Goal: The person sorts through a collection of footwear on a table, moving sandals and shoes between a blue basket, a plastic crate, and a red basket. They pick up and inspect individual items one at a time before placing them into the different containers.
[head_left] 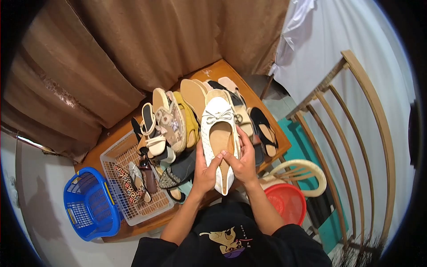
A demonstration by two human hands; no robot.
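Note:
A white flat shoe [219, 116] with a bow on its toe is held up over the table, toe pointing away and heel toward me. My left hand [206, 171] grips its left side, the thumb resting inside near the heel. On the opposite side my right hand [242, 160] holds it the same way, with its thumb also inside. Behind and around the shoe lie several others, among them a floral shoe [169, 122], a yellow one [192, 119] and a black flat [262, 127]. The table under the shoe is hidden by the pile.
On the wooden table [218, 70], a white basket [153, 205] holds some shoes. A blue basket [91, 196] is at the left edge. To the right are a red basin [291, 198], a pale round-backed chair [318, 178] and a wooden slatted frame [378, 120]. Brown curtains hang behind.

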